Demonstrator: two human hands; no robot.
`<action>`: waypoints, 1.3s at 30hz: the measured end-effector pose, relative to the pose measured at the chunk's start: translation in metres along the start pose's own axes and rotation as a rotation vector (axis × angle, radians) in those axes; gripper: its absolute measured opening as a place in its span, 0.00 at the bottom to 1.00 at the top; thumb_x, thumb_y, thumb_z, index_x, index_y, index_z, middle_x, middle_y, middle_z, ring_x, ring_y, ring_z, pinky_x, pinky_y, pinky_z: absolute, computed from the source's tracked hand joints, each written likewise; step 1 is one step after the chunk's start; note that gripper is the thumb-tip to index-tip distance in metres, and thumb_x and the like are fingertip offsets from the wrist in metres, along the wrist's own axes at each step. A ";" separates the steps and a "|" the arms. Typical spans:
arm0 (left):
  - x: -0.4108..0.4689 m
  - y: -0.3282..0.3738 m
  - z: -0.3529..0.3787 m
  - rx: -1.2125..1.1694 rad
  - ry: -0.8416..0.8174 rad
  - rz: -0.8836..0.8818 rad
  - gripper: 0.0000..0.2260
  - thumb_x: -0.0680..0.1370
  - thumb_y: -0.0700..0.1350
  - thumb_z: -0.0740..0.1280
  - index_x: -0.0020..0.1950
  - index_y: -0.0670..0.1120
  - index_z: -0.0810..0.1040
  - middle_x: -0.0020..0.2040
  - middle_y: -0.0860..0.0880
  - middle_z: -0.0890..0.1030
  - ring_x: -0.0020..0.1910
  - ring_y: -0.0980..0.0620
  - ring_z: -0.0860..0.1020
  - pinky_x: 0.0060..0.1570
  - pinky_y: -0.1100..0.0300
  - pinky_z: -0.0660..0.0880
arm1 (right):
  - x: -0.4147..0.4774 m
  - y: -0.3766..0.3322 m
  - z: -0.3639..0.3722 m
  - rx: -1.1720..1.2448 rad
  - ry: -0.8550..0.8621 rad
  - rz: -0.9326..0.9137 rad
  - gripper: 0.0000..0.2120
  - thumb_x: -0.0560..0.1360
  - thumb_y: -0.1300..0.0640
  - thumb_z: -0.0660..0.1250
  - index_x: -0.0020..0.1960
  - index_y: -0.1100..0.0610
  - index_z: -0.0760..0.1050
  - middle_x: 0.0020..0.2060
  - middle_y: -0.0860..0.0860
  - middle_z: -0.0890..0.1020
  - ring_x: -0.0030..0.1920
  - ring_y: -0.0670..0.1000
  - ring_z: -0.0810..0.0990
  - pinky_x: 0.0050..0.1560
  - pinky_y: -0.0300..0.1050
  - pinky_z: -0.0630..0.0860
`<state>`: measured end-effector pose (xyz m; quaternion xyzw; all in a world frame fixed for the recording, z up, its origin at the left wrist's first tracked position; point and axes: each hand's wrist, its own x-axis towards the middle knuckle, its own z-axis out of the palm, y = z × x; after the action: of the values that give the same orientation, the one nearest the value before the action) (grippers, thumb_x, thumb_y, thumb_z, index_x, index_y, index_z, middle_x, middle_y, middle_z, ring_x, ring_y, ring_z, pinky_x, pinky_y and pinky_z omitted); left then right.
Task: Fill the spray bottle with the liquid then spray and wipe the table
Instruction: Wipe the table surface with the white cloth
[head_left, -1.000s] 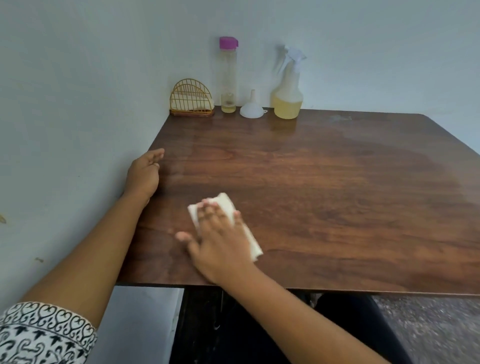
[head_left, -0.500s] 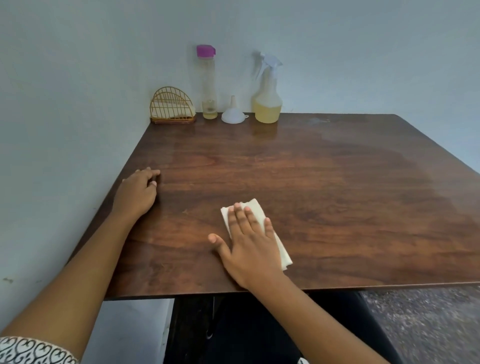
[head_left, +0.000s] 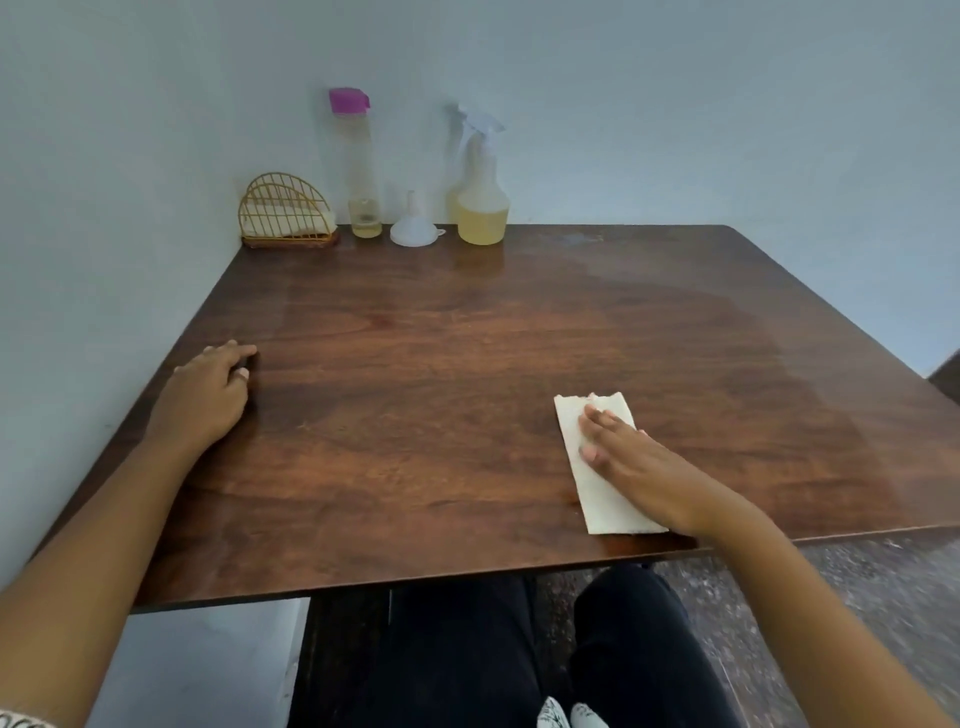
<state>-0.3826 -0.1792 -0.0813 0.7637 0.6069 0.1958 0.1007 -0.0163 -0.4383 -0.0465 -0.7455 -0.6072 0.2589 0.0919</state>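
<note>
Cloth (head_left: 608, 504): pale, folded into a long strip, lying flat on the table (head_left: 441, 364) at its near-right part, the short near end just short of the table's near edge. The long axis runs from that edge away toward the table's far side, leaning a little left at the far end.

Right hand (head_left: 641, 470): laid on the cloth's right half, fingers straight and together, pressing down rather than gripping. The fingers point far-left across the strip and the wrist overhangs the table's near edge.

Left hand (head_left: 208, 395): at the table's left edge, well apart from the cloth, fingers loosely curled on the wood, holding nothing. Judged to be bracing only.

Table's far-left corner, in a row along the wall: wire holder (head_left: 285, 218), tall bottle (head_left: 361, 171) with pink cap, nearly empty, white funnel (head_left: 414, 226), and spray bottle (head_left: 480, 213), partly full of yellowish liquid.

Judgement: filling and spraying are done, and this is the wiping step. The cloth is under the right hand, so that hand drives. A paler haze shows on the table's far-right area, so the stroke likely goes that way, strip broadside for the widest sweep.
</note>
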 end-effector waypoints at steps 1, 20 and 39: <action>0.000 0.000 0.000 0.003 -0.003 -0.001 0.18 0.80 0.39 0.58 0.70 0.45 0.71 0.74 0.44 0.66 0.75 0.44 0.61 0.72 0.46 0.57 | -0.005 0.008 -0.001 -0.114 -0.027 -0.056 0.43 0.68 0.26 0.38 0.77 0.48 0.40 0.75 0.41 0.40 0.74 0.39 0.38 0.71 0.40 0.37; 0.012 -0.014 0.011 -0.002 0.020 0.022 0.18 0.80 0.39 0.58 0.70 0.45 0.71 0.75 0.43 0.65 0.75 0.43 0.60 0.73 0.45 0.55 | -0.101 0.010 0.009 -0.130 0.122 -0.258 0.09 0.74 0.54 0.69 0.54 0.47 0.78 0.43 0.37 0.72 0.42 0.37 0.71 0.46 0.28 0.67; 0.061 -0.079 0.053 -0.122 0.040 0.021 0.18 0.78 0.39 0.57 0.68 0.44 0.71 0.73 0.40 0.67 0.67 0.35 0.68 0.62 0.42 0.67 | -0.115 0.002 0.024 0.122 0.402 -0.201 0.21 0.73 0.70 0.63 0.61 0.52 0.78 0.56 0.47 0.82 0.53 0.45 0.81 0.54 0.34 0.74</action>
<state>-0.4190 -0.0962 -0.1494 0.7582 0.5879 0.2487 0.1329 -0.0411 -0.5524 -0.0361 -0.7110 -0.6310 0.1312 0.2811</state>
